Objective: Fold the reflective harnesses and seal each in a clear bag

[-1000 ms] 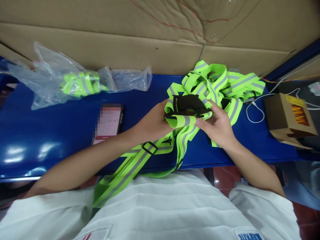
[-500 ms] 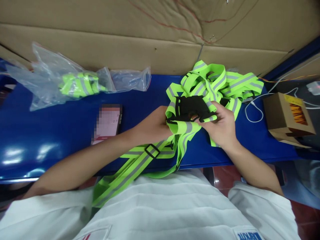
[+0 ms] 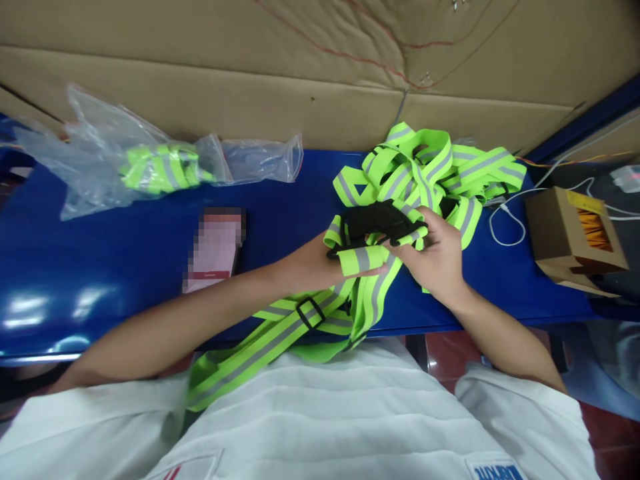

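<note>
- Holding black buckle (image 3: 373, 220) above tabletop (image 3: 280, 200), lengthwise from left to right.
- Gripping left end and strap (image 3: 363, 260) with fingers of left hand (image 3: 317, 265).
- Pinching right end with fingers of right hand (image 3: 436, 260).

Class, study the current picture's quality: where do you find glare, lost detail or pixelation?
Head view: white glare patches on the left of the blue table; head view: blocky pixelation along the phone's left side; head view: the black buckle is so dark that little surface detail shows.
</note>
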`<state>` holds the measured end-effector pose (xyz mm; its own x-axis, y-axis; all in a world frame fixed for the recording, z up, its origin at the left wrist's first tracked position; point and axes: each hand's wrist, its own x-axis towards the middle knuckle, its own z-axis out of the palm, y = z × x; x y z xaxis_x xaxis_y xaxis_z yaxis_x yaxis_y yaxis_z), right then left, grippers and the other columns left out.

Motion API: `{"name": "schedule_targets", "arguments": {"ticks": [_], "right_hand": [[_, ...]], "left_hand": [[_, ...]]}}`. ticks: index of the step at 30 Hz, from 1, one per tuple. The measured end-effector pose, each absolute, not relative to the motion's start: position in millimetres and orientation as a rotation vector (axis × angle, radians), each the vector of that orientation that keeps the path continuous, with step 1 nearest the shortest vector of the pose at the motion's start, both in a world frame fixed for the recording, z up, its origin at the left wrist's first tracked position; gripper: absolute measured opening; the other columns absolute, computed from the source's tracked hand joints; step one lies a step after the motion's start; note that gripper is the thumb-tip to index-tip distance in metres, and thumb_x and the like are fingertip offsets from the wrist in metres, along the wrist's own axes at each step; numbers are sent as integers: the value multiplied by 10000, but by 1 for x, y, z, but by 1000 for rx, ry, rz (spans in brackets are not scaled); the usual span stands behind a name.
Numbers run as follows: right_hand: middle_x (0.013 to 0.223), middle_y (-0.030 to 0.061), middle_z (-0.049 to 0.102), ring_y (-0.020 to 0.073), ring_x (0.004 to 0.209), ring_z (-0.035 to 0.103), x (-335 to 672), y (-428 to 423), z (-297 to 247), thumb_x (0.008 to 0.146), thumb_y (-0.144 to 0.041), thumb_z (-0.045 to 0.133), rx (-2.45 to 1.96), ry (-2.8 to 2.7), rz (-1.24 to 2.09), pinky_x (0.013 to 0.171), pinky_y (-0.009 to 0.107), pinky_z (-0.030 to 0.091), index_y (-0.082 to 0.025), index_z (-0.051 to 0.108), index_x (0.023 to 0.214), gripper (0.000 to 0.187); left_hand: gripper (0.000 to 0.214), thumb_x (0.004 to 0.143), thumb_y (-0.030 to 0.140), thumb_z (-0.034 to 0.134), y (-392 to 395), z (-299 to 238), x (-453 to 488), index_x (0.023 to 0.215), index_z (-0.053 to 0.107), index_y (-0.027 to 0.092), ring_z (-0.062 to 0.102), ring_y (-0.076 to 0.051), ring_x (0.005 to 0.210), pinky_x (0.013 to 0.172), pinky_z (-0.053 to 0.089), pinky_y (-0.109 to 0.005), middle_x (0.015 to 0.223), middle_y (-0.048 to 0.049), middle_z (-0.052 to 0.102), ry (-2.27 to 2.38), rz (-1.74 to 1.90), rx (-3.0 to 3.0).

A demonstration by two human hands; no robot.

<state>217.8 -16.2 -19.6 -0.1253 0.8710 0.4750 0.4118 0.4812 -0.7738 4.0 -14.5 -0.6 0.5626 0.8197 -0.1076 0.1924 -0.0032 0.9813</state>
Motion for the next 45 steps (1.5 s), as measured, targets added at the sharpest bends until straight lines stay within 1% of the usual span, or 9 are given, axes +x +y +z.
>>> {"name": "schedule_targets", "arguments": {"ticks": [5, 9, 13, 16, 23, 30, 32, 38, 45], "right_hand": [[1272, 94, 725, 278, 1103, 710, 229, -9, -6, 893, -465, 816, -880, -2063, 289, 943, 421, 582, -266, 680, 1311, 483], [1090, 56, 811, 223, 1002, 775, 232, -12, 1, 982, -338, 735, -791, -2160, 357, 900, 342, 611, -259, 780, 1145, 187], [945, 14, 828, 197, 838, 787, 226, -18, -1, 949, -333, 774, -1002, -1976, 442, 741, 290, 617, -250, 815, 1007, 110], [880, -7, 819, 188, 793, 778, 224, -19, -1, 898, -370, 831, -1102, -1847, 594, 691, 267, 601, -240, 820, 925, 133], [751, 5, 751, 196, 696, 720, 228, -14, 2, 832, -575, 847, -1174, -1401, 1307, 628, 307, 596, -226, 755, 753, 370], [721, 8, 729, 169, 627, 687, 220, -4, -3, 673, -504, 960, -1142, -1089, 1933, 568, 272, 587, -200, 734, 800, 399], [764, 9, 734, 164, 661, 686, 223, -5, -3, 760, -529, 900, -1145, -1254, 1778, 600, 275, 586, -206, 739, 852, 373], [1030, 53, 771, 251, 996, 742, 237, -20, 3, 968, -374, 734, -1029, -1831, 421, 895, 405, 595, -267, 722, 1037, 128], [1074, 84, 737, 284, 1041, 721, 232, -20, -6, 1037, -323, 594, -891, -1987, 72, 917, 492, 576, -299, 620, 1141, 110]], "left_hand": [[452, 854, 464, 786, -13, 2, 1, 1191, 732, 167, 696, -260, 1086, 950, 576, -351, 1185, -62, 769, 918, 497, 1646], [445, 903, 431, 732, -12, 6, -1, 1271, 713, 182, 677, -266, 1207, 1092, 522, -384, 1251, -48, 761, 862, 395, 1668], [647, 832, 443, 819, -15, -1, 2, 1399, 633, 192, 611, -305, 1350, 1175, 468, -436, 1436, -94, 676, 829, 447, 1588], [696, 779, 407, 873, -18, -9, 6, 1394, 626, 194, 664, -304, 1260, 1086, 534, -429, 1360, -97, 715, 802, 406, 1479], [396, 801, 402, 855, -22, -8, 6, 1084, 740, 151, 720, -237, 996, 880, 591, -334, 1070, -62, 779, 728, 354, 1364], [335, 830, 388, 820, -27, 0, 5, 1055, 727, 158, 698, -224, 1021, 909, 583, -322, 1087, -58, 768, 700, 424, 1525], [316, 839, 393, 814, -25, -2, 3, 1031, 730, 157, 705, -221, 996, 902, 580, -317, 1063, -58, 772, 695, 412, 1540], [455, 805, 479, 846, -12, -15, 1, 1106, 747, 153, 724, -255, 988, 830, 575, -322, 1042, -64, 784, 814, 284, 1438], [426, 927, 573, 716, -16, -14, 5, 1066, 733, 170, 707, -222, 997, 887, 539, -313, 1054, -51, 777, 705, 322, 1518]]}}
